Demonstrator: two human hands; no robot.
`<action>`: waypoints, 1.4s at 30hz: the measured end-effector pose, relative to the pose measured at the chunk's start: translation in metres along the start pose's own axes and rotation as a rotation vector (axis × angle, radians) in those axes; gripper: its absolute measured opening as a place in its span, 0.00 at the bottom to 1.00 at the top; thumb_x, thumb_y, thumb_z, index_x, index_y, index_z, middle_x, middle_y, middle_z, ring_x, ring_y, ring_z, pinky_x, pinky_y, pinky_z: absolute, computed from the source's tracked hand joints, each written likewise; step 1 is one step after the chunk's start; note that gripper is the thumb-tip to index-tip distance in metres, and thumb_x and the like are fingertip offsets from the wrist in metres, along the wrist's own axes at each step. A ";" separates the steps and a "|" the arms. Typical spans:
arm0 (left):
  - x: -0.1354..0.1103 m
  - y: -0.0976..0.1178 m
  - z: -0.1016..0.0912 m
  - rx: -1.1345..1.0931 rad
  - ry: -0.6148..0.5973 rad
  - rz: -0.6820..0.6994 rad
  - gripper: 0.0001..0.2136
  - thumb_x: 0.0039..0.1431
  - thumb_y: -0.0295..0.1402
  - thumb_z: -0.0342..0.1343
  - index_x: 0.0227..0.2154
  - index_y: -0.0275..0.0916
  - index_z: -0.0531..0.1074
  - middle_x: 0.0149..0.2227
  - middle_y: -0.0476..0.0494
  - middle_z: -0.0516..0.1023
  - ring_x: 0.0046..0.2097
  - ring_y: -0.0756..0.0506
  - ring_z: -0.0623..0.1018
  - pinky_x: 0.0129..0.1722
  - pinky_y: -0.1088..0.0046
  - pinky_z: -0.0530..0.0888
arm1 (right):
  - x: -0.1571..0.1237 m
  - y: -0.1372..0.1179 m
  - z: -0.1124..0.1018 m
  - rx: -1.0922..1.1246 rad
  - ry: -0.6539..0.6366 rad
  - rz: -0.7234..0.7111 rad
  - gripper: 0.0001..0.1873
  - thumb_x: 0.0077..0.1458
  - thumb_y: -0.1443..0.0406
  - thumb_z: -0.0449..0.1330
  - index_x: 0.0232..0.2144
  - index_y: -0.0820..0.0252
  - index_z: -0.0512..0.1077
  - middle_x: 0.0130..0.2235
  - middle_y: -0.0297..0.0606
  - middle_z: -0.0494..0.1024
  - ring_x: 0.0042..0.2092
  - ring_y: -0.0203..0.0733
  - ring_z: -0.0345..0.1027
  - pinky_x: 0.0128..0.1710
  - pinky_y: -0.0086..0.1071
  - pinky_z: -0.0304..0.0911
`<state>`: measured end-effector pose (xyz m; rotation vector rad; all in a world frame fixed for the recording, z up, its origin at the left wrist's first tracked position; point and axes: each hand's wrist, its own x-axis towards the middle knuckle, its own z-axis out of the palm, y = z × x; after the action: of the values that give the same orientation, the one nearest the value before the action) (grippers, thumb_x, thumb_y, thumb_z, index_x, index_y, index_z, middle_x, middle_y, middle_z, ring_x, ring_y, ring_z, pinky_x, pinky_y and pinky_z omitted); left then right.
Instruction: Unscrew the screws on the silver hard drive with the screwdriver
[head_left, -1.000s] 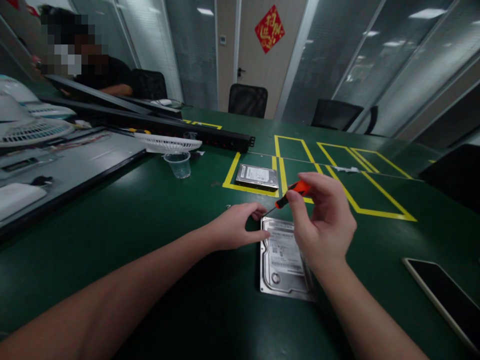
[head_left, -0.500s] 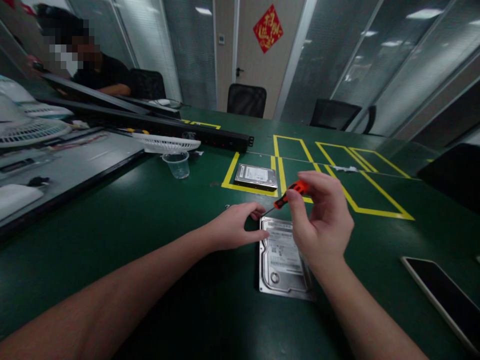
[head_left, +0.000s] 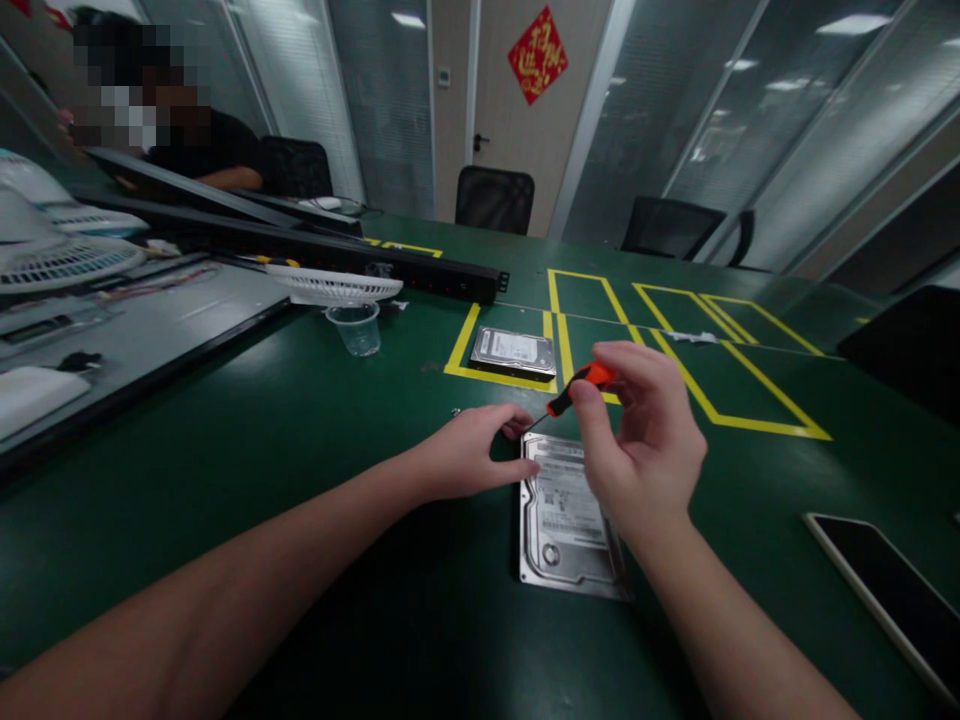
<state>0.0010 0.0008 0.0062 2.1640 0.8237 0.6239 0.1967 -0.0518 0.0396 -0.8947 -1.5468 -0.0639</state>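
A silver hard drive (head_left: pixel 570 510) lies flat on the green table, label side up. My left hand (head_left: pixel 484 450) steadies its far left corner, thumb on the top face and curled fingers by the corner. Between the fingers of my right hand (head_left: pixel 649 435) is an orange and black screwdriver (head_left: pixel 581 385), held at a slant. Its thin shaft points down and left to that same corner; the tip is too small to make out against the screw. Just left of the drive, a tiny metal piece (head_left: pixel 455 412) rests near my left hand.
A second hard drive (head_left: pixel 514 350) sits inside a yellow taped rectangle. To the left are a clear plastic cup (head_left: pixel 356 328), a white fan grille (head_left: pixel 337 283) and a long black bar (head_left: pixel 420 275). A phone (head_left: pixel 885 590) lies at right. Another person (head_left: pixel 217 145) sits at far left.
The screwdriver handle and the right fingers have turned slightly. Both hands and the hard drive stay in nearly the same place.
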 end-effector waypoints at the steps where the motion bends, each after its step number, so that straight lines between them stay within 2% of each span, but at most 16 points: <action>1: 0.000 0.000 0.000 -0.003 -0.003 -0.001 0.22 0.61 0.38 0.71 0.55 0.37 0.74 0.52 0.38 0.83 0.52 0.37 0.82 0.56 0.54 0.78 | 0.000 -0.001 0.000 0.002 -0.003 0.003 0.20 0.64 0.68 0.65 0.57 0.48 0.76 0.55 0.42 0.78 0.58 0.52 0.76 0.55 0.53 0.78; 7: 0.001 -0.002 0.001 -0.012 0.005 0.012 0.23 0.60 0.39 0.71 0.55 0.38 0.74 0.52 0.38 0.83 0.52 0.37 0.83 0.55 0.55 0.79 | -0.002 -0.005 -0.002 0.059 -0.050 0.054 0.19 0.69 0.68 0.59 0.59 0.49 0.75 0.61 0.45 0.76 0.61 0.53 0.77 0.56 0.53 0.79; 12: 0.001 -0.003 0.001 0.005 -0.001 0.002 0.23 0.61 0.40 0.71 0.55 0.37 0.74 0.52 0.38 0.83 0.53 0.37 0.82 0.55 0.53 0.78 | -0.002 0.000 0.000 0.042 0.001 0.030 0.22 0.65 0.69 0.64 0.59 0.48 0.75 0.57 0.44 0.78 0.57 0.54 0.78 0.52 0.53 0.80; 16: 0.000 -0.002 0.001 0.004 0.007 0.009 0.23 0.60 0.39 0.71 0.55 0.37 0.75 0.51 0.37 0.83 0.52 0.37 0.82 0.55 0.53 0.78 | 0.000 0.001 0.000 -0.020 0.013 -0.020 0.20 0.63 0.68 0.66 0.56 0.48 0.77 0.54 0.42 0.79 0.56 0.52 0.77 0.54 0.53 0.79; 23: 0.001 -0.002 0.001 -0.002 0.003 0.007 0.22 0.60 0.39 0.71 0.54 0.38 0.75 0.51 0.38 0.83 0.52 0.37 0.82 0.55 0.54 0.77 | -0.003 -0.001 -0.002 0.054 -0.057 0.052 0.23 0.69 0.68 0.58 0.63 0.48 0.73 0.63 0.45 0.76 0.65 0.55 0.74 0.60 0.56 0.77; 25: 0.000 -0.001 0.001 -0.001 0.000 0.006 0.22 0.61 0.39 0.71 0.54 0.39 0.75 0.51 0.38 0.83 0.53 0.37 0.82 0.56 0.55 0.78 | -0.003 0.000 -0.001 0.040 -0.044 0.037 0.23 0.67 0.69 0.60 0.62 0.49 0.74 0.61 0.45 0.76 0.64 0.55 0.75 0.59 0.55 0.78; 30: 0.000 -0.001 0.001 0.011 -0.001 0.008 0.22 0.61 0.39 0.71 0.55 0.38 0.74 0.52 0.37 0.83 0.53 0.37 0.82 0.56 0.54 0.78 | 0.000 0.001 0.001 -0.031 0.028 0.002 0.21 0.63 0.68 0.66 0.57 0.48 0.76 0.54 0.42 0.79 0.54 0.49 0.77 0.51 0.49 0.78; 33: 0.000 -0.001 0.001 0.001 0.001 0.008 0.22 0.61 0.39 0.70 0.55 0.38 0.74 0.51 0.37 0.83 0.53 0.37 0.82 0.56 0.54 0.78 | 0.000 0.000 0.000 -0.041 0.015 -0.005 0.20 0.64 0.67 0.65 0.58 0.48 0.76 0.56 0.43 0.79 0.56 0.51 0.77 0.52 0.50 0.78; 37: 0.000 -0.001 0.000 -0.001 -0.002 0.008 0.22 0.61 0.39 0.71 0.54 0.39 0.75 0.51 0.38 0.83 0.53 0.37 0.82 0.56 0.54 0.78 | -0.002 -0.002 -0.002 0.012 -0.041 0.050 0.21 0.68 0.66 0.59 0.62 0.48 0.74 0.61 0.44 0.76 0.62 0.54 0.76 0.59 0.56 0.78; 42: 0.000 -0.001 0.001 0.006 0.003 0.008 0.22 0.61 0.39 0.71 0.54 0.39 0.75 0.52 0.38 0.83 0.53 0.36 0.83 0.55 0.54 0.79 | -0.001 -0.001 0.001 -0.013 0.009 0.029 0.21 0.66 0.67 0.63 0.59 0.47 0.75 0.57 0.44 0.78 0.57 0.51 0.77 0.53 0.52 0.80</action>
<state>0.0006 0.0009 0.0049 2.1738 0.8199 0.6298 0.1957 -0.0524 0.0384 -0.9257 -1.5264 -0.0566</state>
